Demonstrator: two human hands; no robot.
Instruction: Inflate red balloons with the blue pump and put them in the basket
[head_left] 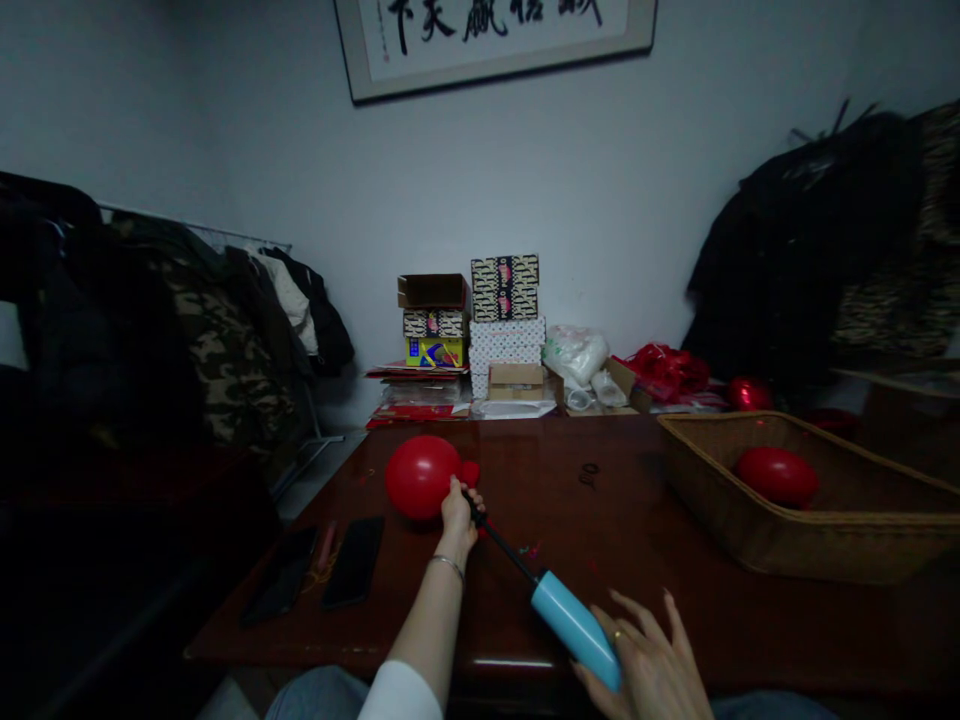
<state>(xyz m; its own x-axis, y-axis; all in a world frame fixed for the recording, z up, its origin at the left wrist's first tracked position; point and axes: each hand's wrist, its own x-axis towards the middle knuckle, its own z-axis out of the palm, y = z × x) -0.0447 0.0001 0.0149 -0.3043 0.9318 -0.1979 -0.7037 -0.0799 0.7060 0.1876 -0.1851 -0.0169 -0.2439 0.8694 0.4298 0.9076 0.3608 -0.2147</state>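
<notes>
A round, inflated red balloon [422,477] is at the left of the table, against my left hand [459,515]. That hand is closed around the balloon's neck and the black end of a hand pump. From there the pump's black rod slants down to a light-blue barrel [576,628] near the table's front edge. My right hand [651,660] has the barrel's lower end between thumb and index finger, its other fingers spread. Small red pieces [470,473] show just behind my left hand; their shape is partly hidden.
A wicker basket [795,545] on the right holds another red balloon [778,476]. Two dark phones [354,562] lie at the left of the wooden table [637,540]. Black loops [589,475] lie mid-table. Stacked boxes [506,345] and plastic bags [576,352] stand at the back.
</notes>
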